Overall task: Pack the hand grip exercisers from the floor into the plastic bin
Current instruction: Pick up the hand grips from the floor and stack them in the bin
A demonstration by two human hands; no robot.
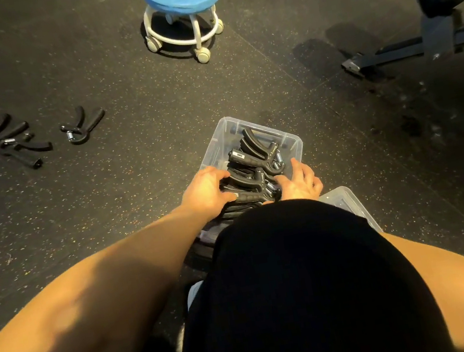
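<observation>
Floor, exerciser between left hand, right hand

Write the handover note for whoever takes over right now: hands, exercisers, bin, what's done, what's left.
Left hand: grips the nearest exerciser, inside the plastic bin.
Right hand: fingers touch that exerciser's spring end; whether they grip it is unclear.
Done: several stacked exercisers already lie in the bin.
Left: three floor exercisers out to the left, two overlapping and one apart, still to be packed.
</observation>
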